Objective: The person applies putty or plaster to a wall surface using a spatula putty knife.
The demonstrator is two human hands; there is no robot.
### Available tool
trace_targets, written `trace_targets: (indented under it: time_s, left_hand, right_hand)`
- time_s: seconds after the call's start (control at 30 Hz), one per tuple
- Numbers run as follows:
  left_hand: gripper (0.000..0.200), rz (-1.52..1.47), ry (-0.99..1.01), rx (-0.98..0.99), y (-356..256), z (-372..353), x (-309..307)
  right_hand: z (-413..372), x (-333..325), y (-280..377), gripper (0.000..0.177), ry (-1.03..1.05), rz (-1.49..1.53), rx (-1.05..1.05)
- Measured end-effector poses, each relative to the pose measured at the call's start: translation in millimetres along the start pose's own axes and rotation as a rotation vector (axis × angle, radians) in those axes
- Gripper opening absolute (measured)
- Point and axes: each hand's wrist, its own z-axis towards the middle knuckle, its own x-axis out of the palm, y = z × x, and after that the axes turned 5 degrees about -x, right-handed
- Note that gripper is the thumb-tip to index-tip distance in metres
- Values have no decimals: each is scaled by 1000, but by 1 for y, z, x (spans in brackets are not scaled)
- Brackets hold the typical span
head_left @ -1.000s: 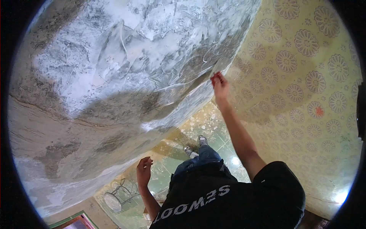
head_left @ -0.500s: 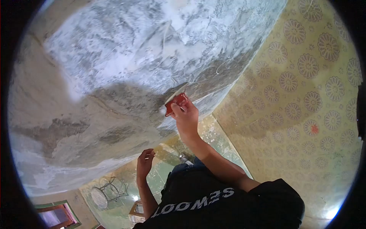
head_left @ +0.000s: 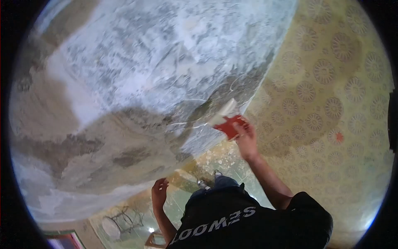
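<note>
My right hand (head_left: 247,139) is closed on a red putty spreader (head_left: 230,128) with a wide, pale blade. The blade points up and left and overlaps the lower right part of the grey wall (head_left: 145,79), which is smeared with patchy white filler. Thin white ridges run across the wall close to the blade. Low at the left, my left hand (head_left: 159,193) hangs below the wall's lower edge, its fingers loosely bent and apart, holding nothing.
A yellowish wall with flower patterns (head_left: 315,103) meets the grey wall at a corner on the right. Below lies a worn greenish floor (head_left: 182,203). A stool-like thing with a round pale top (head_left: 111,227) and a wooden-framed object (head_left: 155,240) stand at lower left.
My right hand has moved right and down with the putty spreader, turning more of its pale blade into view. My left hand has sunk slightly, and the whole view has shifted a little.
</note>
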Motion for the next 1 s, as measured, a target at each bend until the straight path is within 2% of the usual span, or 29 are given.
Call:
trace_targets:
  time_s: [0.07, 0.13, 0.27, 0.33, 0.4, 0.5, 0.6, 0.67, 0.7, 0.73, 0.8, 0.83, 0.87, 0.93, 1.0]
  left_hand:
    - [26, 1, 10, 23, 10, 1, -5]
    - [25, 8, 21, 48, 17, 6, -10]
    - [25, 36, 38, 58, 6, 22, -12]
    - [25, 72, 44, 67, -12, 28, -11]
    - [26, 68, 38, 85, -30, 30, -6]
    - [27, 57, 52, 122, -42, 32, 7]
    - [28, 87, 41, 115, -50, 29, 22]
    - [28, 90, 29, 90, -47, 28, 34]
    - [28, 89, 20, 68, -49, 27, 43]
    - [28, 84, 17, 58, -51, 25, 52]
    - [29, 49, 31, 110, -59, 21, 70]
    - [29, 46, 22, 102, -65, 19, 81]
    - [28, 35, 21, 103, -71, 17, 92]
    - [28, 25, 10, 101, -81, 11, 114]
    - [28, 24, -12, 82, -85, 11, 133]
  right_hand:
    - [16, -39, 19, 33, -127, -60, -77]
    - [35, -66, 39, 32, -227, 46, -189]
    - [75, -89, 63, 32, -319, 121, -334]
    - [90, -92, 71, 31, -330, 127, -242]
    - [111, -104, 70, 29, -336, 114, -251]
    - [146, -125, 70, 27, -397, -1, -295]
    - [185, -147, 77, 26, -412, -106, -409]
    - [213, -164, 83, 23, -351, -296, -532]
    - [225, -163, 86, 19, -395, -322, -635]
    - [233, -166, 91, 19, -387, -327, -628]
    - [248, -170, 95, 22, -377, -515, -710]
    - [256, -167, 93, 31, -397, -541, -765]
    - [262, -164, 90, 31, -384, -538, -761]
    - [265, -149, 86, 43, -406, -664, -906]
    - [255, -127, 90, 50, -386, -679, -914]
